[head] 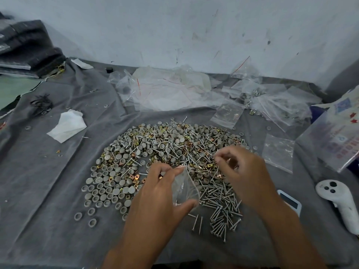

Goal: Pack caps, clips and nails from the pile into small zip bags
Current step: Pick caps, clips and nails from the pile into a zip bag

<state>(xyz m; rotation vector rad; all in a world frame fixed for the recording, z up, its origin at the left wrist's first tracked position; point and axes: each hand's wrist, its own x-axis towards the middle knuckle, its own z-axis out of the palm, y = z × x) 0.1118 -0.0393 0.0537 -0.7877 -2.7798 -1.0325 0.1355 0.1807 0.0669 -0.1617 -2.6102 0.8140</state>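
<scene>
Left hand (161, 193) low at centre, and it has a small clear zip bag (185, 188) pinched between thumb and fingers, mouth tipped up toward twelve o'clock, presumably so pieces can drop straight in. Over at three o'clock from it, the right hand (242, 171) hangs above the pile (165, 162) with its fingers curled in and the fingertips (218, 155) nipped together; it looks to be picking up something small, a nail or clip perhaps, though what exactly sits in that pinch I cannot tell. Under both hands lies the stock: grey caps (108, 187) fanned out toward nine o'clock, brass-coloured clips (136, 178) scattered among them, and nails (219, 208) raked into a heap at five o'clock, close under the picking hand. That rough sorting reads as deliberate, each kind within easy reach. All of it rests on a grey cloth (48, 191). Further out, at twelve to two o'clock, loose plastic bags (227, 111) are strewn along the wall, some with pieces inside; one flat bag (277, 152) waits at three o'clock. A crumpled white tissue (67, 125) sits at ten o'clock, a white controller (338, 202) at four. Plenty of pile left, so packing is far from done.
</scene>
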